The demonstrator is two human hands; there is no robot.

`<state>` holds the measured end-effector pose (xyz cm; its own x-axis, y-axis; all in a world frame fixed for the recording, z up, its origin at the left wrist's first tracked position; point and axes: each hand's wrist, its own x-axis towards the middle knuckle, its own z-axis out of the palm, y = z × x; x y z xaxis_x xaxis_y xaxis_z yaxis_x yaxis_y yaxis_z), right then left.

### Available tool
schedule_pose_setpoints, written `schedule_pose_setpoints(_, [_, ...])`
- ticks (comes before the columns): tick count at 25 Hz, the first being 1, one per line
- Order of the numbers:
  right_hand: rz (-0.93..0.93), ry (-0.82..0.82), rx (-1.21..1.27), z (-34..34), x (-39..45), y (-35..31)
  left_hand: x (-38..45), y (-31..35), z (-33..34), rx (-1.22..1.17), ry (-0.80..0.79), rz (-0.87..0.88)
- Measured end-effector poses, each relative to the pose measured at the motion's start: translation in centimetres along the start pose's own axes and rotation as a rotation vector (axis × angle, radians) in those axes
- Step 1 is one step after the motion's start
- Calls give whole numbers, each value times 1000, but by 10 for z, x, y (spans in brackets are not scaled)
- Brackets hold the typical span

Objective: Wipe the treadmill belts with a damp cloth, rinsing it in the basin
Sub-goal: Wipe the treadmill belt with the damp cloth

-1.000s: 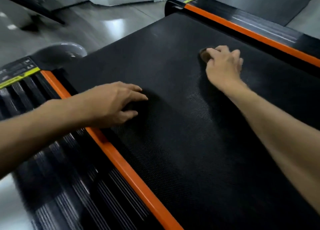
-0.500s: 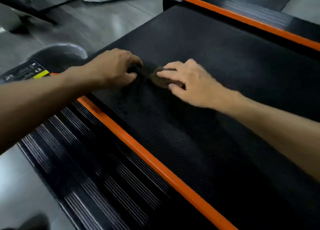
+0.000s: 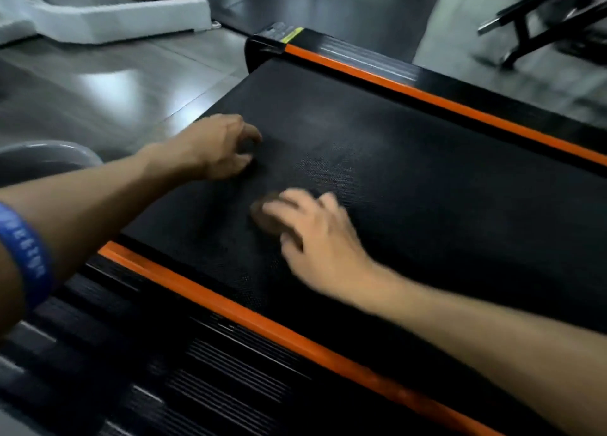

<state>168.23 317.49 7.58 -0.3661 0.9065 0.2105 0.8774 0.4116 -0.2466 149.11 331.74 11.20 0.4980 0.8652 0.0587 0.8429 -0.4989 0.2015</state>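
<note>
The right hand point(image 3: 315, 235) is pressing a small wadded brown cloth point(image 3: 266, 217) flat against the black textured treadmill belt point(image 3: 427, 189), fingers spread over it so only its far-left edge is showing beyond the fingertips. The hand is blurred, so how tightly the fingers are closing on the cloth cannot be told. Beyond it and to its left, the left hand point(image 3: 220, 146) is resting on the belt with fingers curled under, apparently bracing; whether it is pinching anything is hidden. A rounded grey basin point(image 3: 42, 155) is sitting well left of the left forearm, off the belt. To wipe well, judging from this, the palm should be bearing evenly on the cloth, strokes overlapping from one orange side rail point(image 3: 262, 324) toward the other.
</note>
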Motion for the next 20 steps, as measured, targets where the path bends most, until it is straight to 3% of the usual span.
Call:
schedule_pose_setpoints(3, [-261, -120, -11, -10, -36, -3, -3, 8, 11, -55, -24, 209])
schedule_pose_setpoints(6, [-210, -164, -141, -22, -34, 22, -14, 5, 27, -106, 0, 252])
schedule_pose_setpoints(9, [-13, -131, -256, -30, -33, 53, -14, 1, 26, -138, -55, 229])
schedule_pose_setpoints(12, [453, -6, -171, -33, -40, 56, -21, 4, 22, -86, -141, 236])
schedule_pose_setpoints(13, [499, 29, -181, -28, -40, 46, -23, 4, 23, -74, -183, 229])
schedule_pose_setpoints(15, [384, 58, -229, -11, -33, 15, -26, 5, 24, -55, -216, 215])
schedule_pose_setpoints(20, [-109, -72, -11, 15, -7, -48, -19, 3, 19, -56, -240, 213])
